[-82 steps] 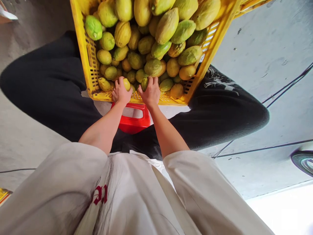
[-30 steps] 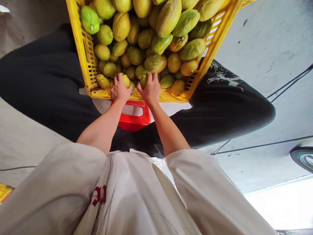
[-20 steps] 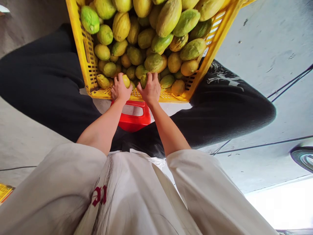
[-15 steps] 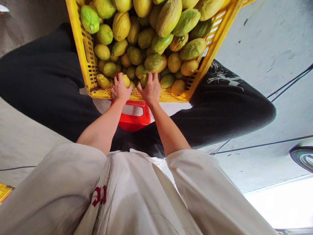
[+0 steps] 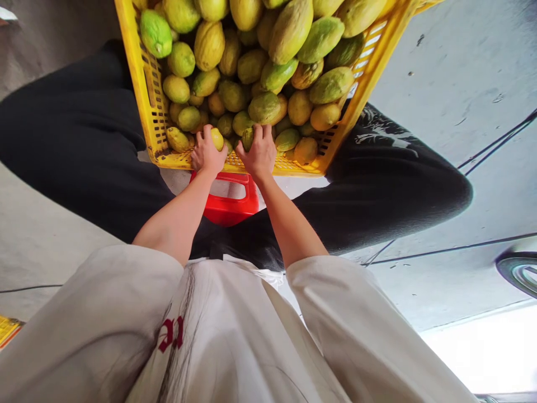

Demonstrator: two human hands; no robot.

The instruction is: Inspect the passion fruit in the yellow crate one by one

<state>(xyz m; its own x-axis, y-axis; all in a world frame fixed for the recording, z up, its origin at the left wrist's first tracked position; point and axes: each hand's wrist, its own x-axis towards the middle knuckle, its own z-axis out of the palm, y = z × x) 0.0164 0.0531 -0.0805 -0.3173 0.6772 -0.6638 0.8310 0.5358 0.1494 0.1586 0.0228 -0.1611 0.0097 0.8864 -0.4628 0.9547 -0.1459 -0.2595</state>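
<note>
A yellow plastic crate (image 5: pixel 147 106) heaped with several green and yellow fruits fills the upper middle. At its near edge my left hand (image 5: pixel 206 154) is curled round a small yellow fruit (image 5: pixel 217 139). Beside it, my right hand (image 5: pixel 259 154) grips a small green fruit (image 5: pixel 248 137). Both hands rest on the near rim, a thumb's width apart. Larger fruits (image 5: pixel 290 28) pile up toward the far side.
A red plastic stool (image 5: pixel 229 198) shows under the crate between my black-trousered legs (image 5: pixel 84 145). Grey concrete floor surrounds me, with black cables (image 5: pixel 495 146) running on the right. A round dark object (image 5: pixel 518 271) sits at the right edge. Another yellow crate corner (image 5: pixel 6 330) peeks in lower left.
Nothing has visibly changed in the last second. Compared with 2.7 s ago the view has shifted slightly; both hands keep the same grip on the fruits.
</note>
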